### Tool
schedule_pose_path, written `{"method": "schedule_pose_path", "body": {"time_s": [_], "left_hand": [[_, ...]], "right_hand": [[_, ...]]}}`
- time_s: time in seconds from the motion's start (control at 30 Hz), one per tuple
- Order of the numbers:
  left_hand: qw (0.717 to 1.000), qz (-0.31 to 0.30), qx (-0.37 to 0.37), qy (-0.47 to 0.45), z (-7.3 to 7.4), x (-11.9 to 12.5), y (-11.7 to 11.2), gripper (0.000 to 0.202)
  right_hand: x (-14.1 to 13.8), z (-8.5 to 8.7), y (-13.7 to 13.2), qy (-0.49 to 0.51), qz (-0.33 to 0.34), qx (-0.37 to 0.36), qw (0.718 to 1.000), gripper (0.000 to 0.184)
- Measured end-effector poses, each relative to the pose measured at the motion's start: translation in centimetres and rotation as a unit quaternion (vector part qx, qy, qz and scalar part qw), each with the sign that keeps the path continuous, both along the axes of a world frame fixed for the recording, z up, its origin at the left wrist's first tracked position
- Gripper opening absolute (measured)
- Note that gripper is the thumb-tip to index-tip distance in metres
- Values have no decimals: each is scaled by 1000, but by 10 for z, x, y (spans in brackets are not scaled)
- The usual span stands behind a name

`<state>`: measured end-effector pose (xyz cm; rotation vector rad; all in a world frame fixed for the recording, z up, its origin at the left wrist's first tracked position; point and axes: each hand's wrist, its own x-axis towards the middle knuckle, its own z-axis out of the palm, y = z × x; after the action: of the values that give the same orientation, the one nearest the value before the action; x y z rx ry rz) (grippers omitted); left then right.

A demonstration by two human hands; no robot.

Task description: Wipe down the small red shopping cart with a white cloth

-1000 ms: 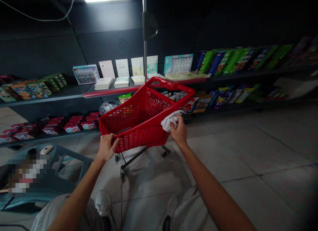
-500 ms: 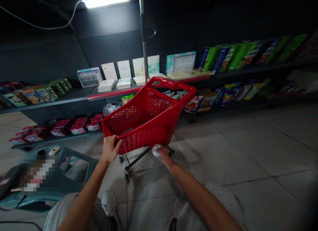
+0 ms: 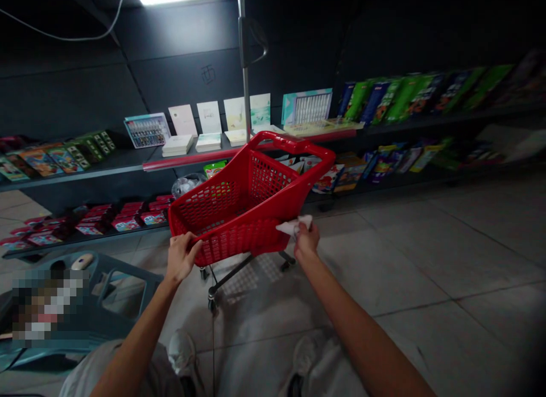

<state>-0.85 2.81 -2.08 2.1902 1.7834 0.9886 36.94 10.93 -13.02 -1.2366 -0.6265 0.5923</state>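
A red plastic shopping cart (image 3: 239,238) stands on dark wheeled legs in front of me, its basket holding nothing I can see. My left hand (image 3: 181,257) grips the cart's near left rim, fingers hooked over the edge. Pinched in my right hand (image 3: 307,240) is a white cloth or tissue (image 3: 294,226), held against or close beside the cart's right end, below the handle (image 3: 298,144). The fingertips of the right hand are partly covered by the white material.
Behind the cart runs a dark shelf (image 3: 128,164) with books, marker sets and snack bags (image 3: 401,98). Red boxes (image 3: 128,215) fill the lower shelf. A blue-grey plastic stool (image 3: 115,272) with items on it stands at left. A metal pole (image 3: 246,95) rises behind the cart.
My right hand has moved up and to the right with the white cloth or tissue, from the cart's lower edge to its right end. The left hand keeps its hold on the rim.
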Motion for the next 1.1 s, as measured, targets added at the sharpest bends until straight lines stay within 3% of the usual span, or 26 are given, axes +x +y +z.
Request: {"method": "schedule_pose_path", "body": {"time_s": [0.1, 0.23, 0.4, 0.5, 0.67, 0.77, 0.9, 1.0, 1.1], "left_hand": [[1000, 17, -7, -8, 1, -8, 1, 38], [999, 44, -5, -13, 0, -24, 5, 43], [997, 62, 34, 25, -4, -35, 9, 44], [992, 74, 68, 73, -6, -34, 10, 43], [967, 185, 145, 92, -9, -25, 13, 40], [959, 208, 182, 56, -7, -14, 13, 38], [976, 111, 187, 13, 4, 20, 4, 38], [983, 5, 183, -4, 20, 57, -13, 38], [976, -90, 198, -13, 42, 94, -36, 44]], "right_hand": [[41, 40, 0, -44, -83, 49, 994, 53], [62, 73, -7, -19, 45, 84, 995, 56], [53, 89, -15, 59, 120, 121, 984, 60], [49, 99, -21, 69, 153, 153, 974, 50], [55, 111, -40, -33, 215, 123, 968, 27], [59, 118, -51, -109, 252, 81, 958, 23], [51, 135, -63, -119, 347, 44, 929, 31], [35, 151, -69, -121, 473, 32, 872, 30], [10, 164, -74, -170, 519, 89, 833, 28]]}}
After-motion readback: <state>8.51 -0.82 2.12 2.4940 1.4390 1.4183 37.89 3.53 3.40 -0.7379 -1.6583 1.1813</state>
